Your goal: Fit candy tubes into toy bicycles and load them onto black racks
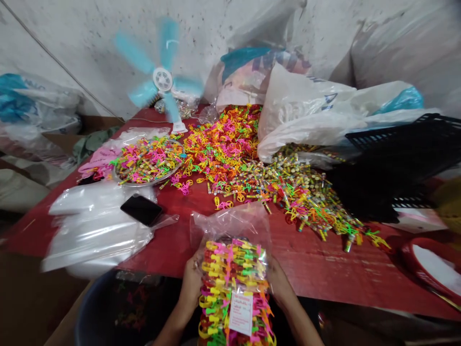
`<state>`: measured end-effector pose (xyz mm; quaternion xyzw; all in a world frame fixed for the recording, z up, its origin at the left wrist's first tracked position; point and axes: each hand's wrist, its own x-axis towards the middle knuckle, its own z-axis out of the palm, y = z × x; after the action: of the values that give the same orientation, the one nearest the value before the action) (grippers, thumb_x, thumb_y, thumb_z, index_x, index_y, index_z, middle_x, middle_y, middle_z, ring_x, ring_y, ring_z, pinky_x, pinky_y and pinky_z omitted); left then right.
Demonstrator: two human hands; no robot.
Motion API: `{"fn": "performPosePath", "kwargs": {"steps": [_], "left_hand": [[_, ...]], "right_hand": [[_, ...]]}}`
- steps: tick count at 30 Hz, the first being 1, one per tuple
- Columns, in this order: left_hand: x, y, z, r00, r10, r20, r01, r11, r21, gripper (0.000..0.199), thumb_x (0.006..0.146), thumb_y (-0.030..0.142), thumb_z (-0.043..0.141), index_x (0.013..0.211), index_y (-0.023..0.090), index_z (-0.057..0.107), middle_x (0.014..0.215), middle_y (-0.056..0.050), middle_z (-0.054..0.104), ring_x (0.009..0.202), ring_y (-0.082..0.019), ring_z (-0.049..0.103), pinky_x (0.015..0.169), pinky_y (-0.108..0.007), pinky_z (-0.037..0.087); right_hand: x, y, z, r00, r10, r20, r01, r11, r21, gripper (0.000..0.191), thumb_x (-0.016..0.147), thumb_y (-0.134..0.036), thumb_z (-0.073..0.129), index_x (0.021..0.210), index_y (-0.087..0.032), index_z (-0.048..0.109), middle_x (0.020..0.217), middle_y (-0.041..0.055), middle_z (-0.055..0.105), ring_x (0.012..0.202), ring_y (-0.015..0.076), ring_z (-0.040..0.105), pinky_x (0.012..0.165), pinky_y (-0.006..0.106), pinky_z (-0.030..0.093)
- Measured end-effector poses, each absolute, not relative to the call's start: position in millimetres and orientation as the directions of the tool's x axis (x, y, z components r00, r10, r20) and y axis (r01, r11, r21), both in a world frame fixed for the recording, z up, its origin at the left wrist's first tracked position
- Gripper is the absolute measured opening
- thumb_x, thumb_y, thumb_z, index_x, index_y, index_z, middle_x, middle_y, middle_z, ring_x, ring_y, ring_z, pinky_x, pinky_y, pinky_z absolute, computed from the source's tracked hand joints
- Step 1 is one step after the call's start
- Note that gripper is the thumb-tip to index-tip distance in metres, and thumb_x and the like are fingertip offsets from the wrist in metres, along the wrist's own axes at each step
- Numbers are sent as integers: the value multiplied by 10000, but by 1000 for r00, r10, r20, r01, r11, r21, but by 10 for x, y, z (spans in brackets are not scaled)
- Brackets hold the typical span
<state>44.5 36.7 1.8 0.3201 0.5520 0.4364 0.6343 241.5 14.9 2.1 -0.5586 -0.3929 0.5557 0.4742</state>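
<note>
A clear plastic bag packed with rows of yellow, green, pink and orange plastic toys hangs in front of me at the table's near edge. Its upper end is loose and crumpled, and a white label with red print shows on the near face. My left hand grips the bag's left side. On its right side my right hand is closed against the plastic. Most fingers of both hands are hidden behind the bag.
A red table bears a heap of loose colourful toys and a filled metal bowl. Flat clear bags lie left under a phone. A blue fan spins behind. Black baskets and a red bowl stand right.
</note>
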Motion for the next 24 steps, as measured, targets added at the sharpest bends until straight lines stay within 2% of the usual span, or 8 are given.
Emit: {"fn": "performPosePath", "kwargs": {"steps": [3, 7, 10, 13, 16, 19, 21, 24], "left_hand": [[374, 267, 53, 128, 856, -502, -197, 518, 832, 315, 559, 374, 791, 756, 139, 721, 669, -53, 708, 706, -247, 672, 691, -354, 549], [231, -25, -72, 163, 828, -537, -55, 551, 833, 217, 541, 310, 817, 637, 143, 719, 632, -49, 704, 701, -247, 666, 713, -353, 540], [161, -172, -235, 196, 811, -551, -5, 563, 826, 268, 524, 357, 828, 647, 144, 720, 641, -54, 710, 705, -257, 666, 728, -364, 537], [127, -182, -315, 162, 842, -514, 67, 510, 857, 364, 586, 481, 764, 691, 136, 714, 722, -74, 729, 758, -271, 670, 758, -366, 531], [111, -110, -245, 122, 885, -450, 294, 401, 868, 400, 734, 537, 591, 753, 151, 698, 747, -64, 730, 764, -259, 675, 703, -325, 527], [126, -41, -87, 90, 934, -346, 547, 244, 801, 372, 831, 481, 456, 717, 184, 648, 649, -25, 692, 657, -212, 663, 613, -273, 503], [155, -18, 13, 32, 979, -202, 637, 136, 759, 332, 867, 439, 427, 751, 195, 622, 643, -9, 671, 617, -184, 650, 585, -252, 491], [212, -3, 100, -24, 997, 70, 687, -34, 726, 241, 899, 381, 443, 873, 197, 596, 746, -20, 677, 651, -165, 655, 602, -244, 502]], "right_hand": [[2522, -69, -32, 16, 962, -272, -45, -271, -961, 442, 792, -587, 566, 943, -209, 737, 872, 107, 735, 877, 287, 674, 843, 414, 531], [2555, -335, -60, -45, 965, -260, 57, -257, -965, 482, 854, -606, 483, 990, -214, 728, 954, 97, 732, 925, 270, 674, 916, 414, 500], [2539, -504, -87, 71, 973, -220, 233, -230, -945, 541, 882, -630, 414, 943, -196, 730, 907, 107, 736, 855, 264, 695, 814, 368, 551], [2533, -591, -146, 214, 974, -77, 413, -161, -897, 515, 918, -578, 391, 831, -191, 720, 797, 106, 728, 759, 247, 704, 667, 302, 570], [2537, -570, -183, 284, 949, 135, 546, -45, -837, 388, 949, -455, 425, 838, -195, 690, 813, 85, 718, 754, 208, 700, 664, 269, 566], [2534, -501, -175, 351, 882, 313, 642, 16, -766, 260, 945, -377, 472, 959, -183, 644, 875, 78, 713, 777, 189, 696, 684, 267, 570], [2527, -468, -159, 370, 845, 386, 692, 27, -721, 218, 941, -353, 488, 989, -181, 614, 854, 66, 711, 732, 179, 696, 637, 253, 568], [2518, -448, -127, 325, 833, 447, 739, 71, -670, 187, 957, -321, 462, 994, -190, 590, 801, 45, 703, 657, 163, 687, 572, 234, 553]]}}
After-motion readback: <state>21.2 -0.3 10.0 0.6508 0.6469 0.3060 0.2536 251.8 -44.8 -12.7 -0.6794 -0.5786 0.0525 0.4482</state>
